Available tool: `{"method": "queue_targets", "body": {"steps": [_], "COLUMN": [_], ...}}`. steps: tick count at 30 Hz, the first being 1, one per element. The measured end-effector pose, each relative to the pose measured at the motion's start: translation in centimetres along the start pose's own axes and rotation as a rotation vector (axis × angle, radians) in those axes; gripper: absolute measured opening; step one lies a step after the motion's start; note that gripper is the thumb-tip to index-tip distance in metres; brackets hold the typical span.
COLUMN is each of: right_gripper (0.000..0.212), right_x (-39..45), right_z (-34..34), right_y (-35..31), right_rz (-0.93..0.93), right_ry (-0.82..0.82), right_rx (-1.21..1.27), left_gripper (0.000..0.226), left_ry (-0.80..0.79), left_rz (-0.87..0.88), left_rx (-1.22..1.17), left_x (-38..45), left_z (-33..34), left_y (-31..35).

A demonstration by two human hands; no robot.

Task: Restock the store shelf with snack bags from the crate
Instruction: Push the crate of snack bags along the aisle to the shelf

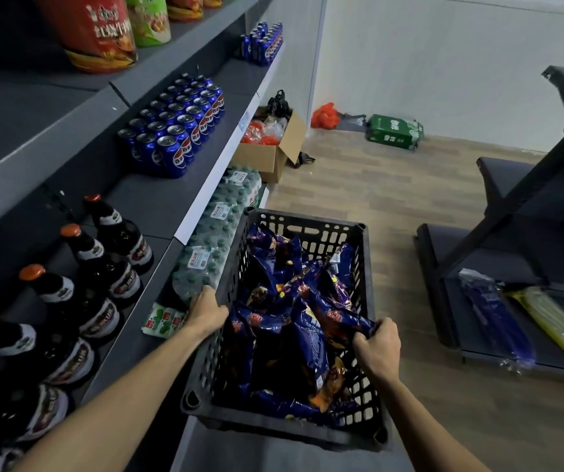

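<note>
A black perforated plastic crate (308, 229) sits in front of me, filled with several dark blue snack bags (304, 338). My left hand (205, 311) grips the crate's left rim, fingers curled over the edge. My right hand (377, 345) grips the right rim, thumb inside near a bag. The grey store shelf (158, 206) runs along my left at crate height.
The shelf holds dark bottles (103, 264) with orange caps, blue cans (178, 127) and, above, red and green snack tubs (100, 28). Shrink-wrapped water bottles (219, 229) lie below. A cardboard box (270, 148), a green case (394, 131) and dismantled shelf parts (512, 267) stand on the wooden floor.
</note>
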State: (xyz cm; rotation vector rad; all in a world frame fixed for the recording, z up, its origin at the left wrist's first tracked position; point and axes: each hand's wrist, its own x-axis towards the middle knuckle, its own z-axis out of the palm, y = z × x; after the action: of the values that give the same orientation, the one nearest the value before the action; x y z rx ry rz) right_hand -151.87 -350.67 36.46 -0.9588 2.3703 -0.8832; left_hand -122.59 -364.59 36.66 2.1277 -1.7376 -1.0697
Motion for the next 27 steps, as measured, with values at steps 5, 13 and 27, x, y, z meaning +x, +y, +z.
{"method": "queue_targets", "body": {"steps": [5, 13, 27], "right_gripper": [0.022, 0.021, 0.03], "right_x": [1.6, 4.3, 6.7], "right_z": [2.5, 5.7, 9.3], "right_y": [1.9, 3.4, 5.8], "right_rz": [0.032, 0.029, 0.067], "right_ry": [-0.018, -0.063, -0.123], "right_rx": [0.024, -0.006, -0.015], "left_gripper": [0.031, 0.025, 0.02], "left_ry": [-0.043, -0.017, -0.008], "left_rz": [-0.012, -0.049, -0.054], "left_rx": [0.004, -0.049, -0.061], "left_x": [2.3, 5.3, 8.8], "left_z": [2.1, 5.0, 7.8], "left_y": [-1.1, -2.3, -3.6]}}
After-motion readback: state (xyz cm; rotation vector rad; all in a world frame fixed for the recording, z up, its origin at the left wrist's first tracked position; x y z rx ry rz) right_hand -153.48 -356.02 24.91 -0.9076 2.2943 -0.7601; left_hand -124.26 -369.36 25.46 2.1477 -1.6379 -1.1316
